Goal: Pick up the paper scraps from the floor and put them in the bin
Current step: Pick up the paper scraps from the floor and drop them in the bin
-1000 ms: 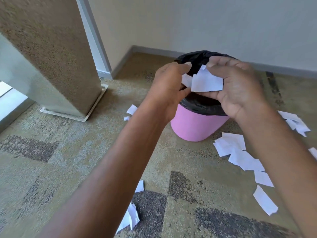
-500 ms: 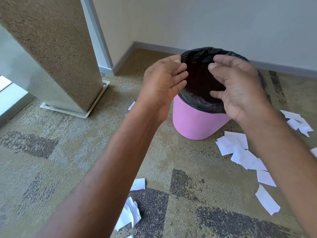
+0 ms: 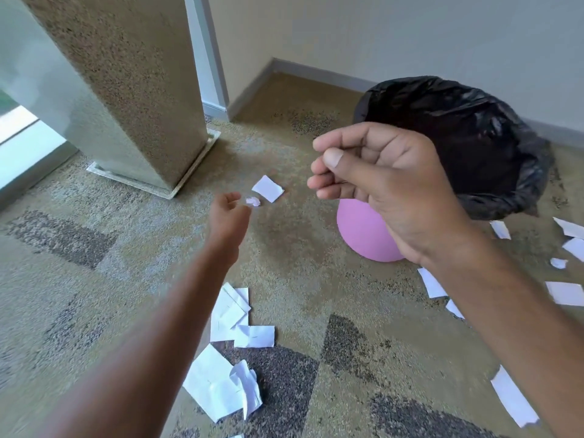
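At the far left a speckled pillar [image 3: 120, 90] stands on the patterned carpet [image 3: 79, 311], its top cut off by the frame. The left forearm reaches forward and down past it, and the left hand [image 3: 229, 213] is low over the floor, blurred and seen from behind. Its fingers curl toward a tiny crumpled scrap [image 3: 253, 202] at their tips. I cannot tell whether they have closed on it or only touch it. A square scrap [image 3: 268, 188] lies flat just beyond. Nearer, under the forearm, a heap of torn paper [image 3: 230, 314] overlaps more pieces [image 3: 215, 393], partly hidden by the arm.

The right hand [image 3: 379, 181] hangs higher, in front of the bin. Its fingers [image 3: 328, 184] are curled in together, the thumb tip resting on the forefinger, and no paper shows in it. Behind it the pink bin [image 3: 360, 232] is half covered by the wrist. Its black liner [image 3: 474, 147] is folded over the rim, and the inside is too dark to read. To the right more scraps [image 3: 565, 293] are strewn on the carpet, some cut off at the edge, and a long strip [image 3: 513, 401] lies nearest.
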{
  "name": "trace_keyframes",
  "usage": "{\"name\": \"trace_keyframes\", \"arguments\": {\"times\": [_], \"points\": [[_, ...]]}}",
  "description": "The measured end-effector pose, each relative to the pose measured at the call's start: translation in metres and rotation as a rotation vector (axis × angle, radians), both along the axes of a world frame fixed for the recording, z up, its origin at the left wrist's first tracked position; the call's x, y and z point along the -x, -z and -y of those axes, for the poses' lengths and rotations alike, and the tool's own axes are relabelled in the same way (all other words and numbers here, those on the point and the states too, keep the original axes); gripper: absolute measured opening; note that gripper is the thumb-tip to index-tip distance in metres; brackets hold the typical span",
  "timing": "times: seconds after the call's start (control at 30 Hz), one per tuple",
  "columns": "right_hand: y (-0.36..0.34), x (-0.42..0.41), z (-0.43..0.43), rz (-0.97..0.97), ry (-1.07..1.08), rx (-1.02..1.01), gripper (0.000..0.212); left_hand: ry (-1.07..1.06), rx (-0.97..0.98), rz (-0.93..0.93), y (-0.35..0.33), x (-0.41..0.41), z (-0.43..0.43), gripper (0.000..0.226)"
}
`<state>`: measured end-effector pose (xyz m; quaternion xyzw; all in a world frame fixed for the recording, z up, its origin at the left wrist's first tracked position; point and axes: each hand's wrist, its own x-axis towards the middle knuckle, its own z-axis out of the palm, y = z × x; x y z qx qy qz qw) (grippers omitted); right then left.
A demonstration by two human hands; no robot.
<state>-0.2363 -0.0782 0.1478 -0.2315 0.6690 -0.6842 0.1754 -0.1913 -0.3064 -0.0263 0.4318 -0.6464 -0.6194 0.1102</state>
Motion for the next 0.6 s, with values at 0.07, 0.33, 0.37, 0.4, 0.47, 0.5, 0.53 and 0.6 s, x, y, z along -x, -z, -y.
{"name": "trace_keyframes", "arguments": {"times": [0.07, 0.33, 0.37, 0.4, 0.47, 0.5, 0.53, 0.6], "points": [[0.013, 0.000, 0.009, 0.015, -0.046, -0.031, 0.014, 0.057, 0.088, 0.055, 0.021, -0.002, 0.009, 0.052], [0.089, 0.012, 0.058, 0.225, -0.094, -0.147, 0.014, 0.494, 0.769, 0.283, 0.056, 0.032, 0.039, 0.078], [0.102, 0.013, 0.065, 0.240, -0.103, -0.174, 0.014, 0.541, 0.824, 0.327, 0.056, 0.035, 0.039, 0.075], [0.114, 0.014, 0.071, 0.247, -0.106, -0.203, 0.014, 0.582, 0.857, 0.363, 0.056, 0.038, 0.038, 0.068], [0.141, 0.018, 0.084, 0.249, -0.092, -0.266, 0.014, 0.606, 0.871, 0.395, 0.056, 0.042, 0.036, 0.044], [0.153, 0.022, 0.091, 0.247, -0.081, -0.300, 0.014, 0.586, 0.856, 0.370, 0.055, 0.043, 0.036, 0.034], [0.167, 0.026, 0.098, 0.238, -0.068, -0.340, 0.015, 0.554, 0.845, 0.331, 0.057, 0.042, 0.036, 0.027], [0.192, 0.037, 0.115, 0.180, -0.036, -0.435, 0.015, 0.478, 0.855, 0.289, 0.066, 0.036, 0.040, 0.018]]}}
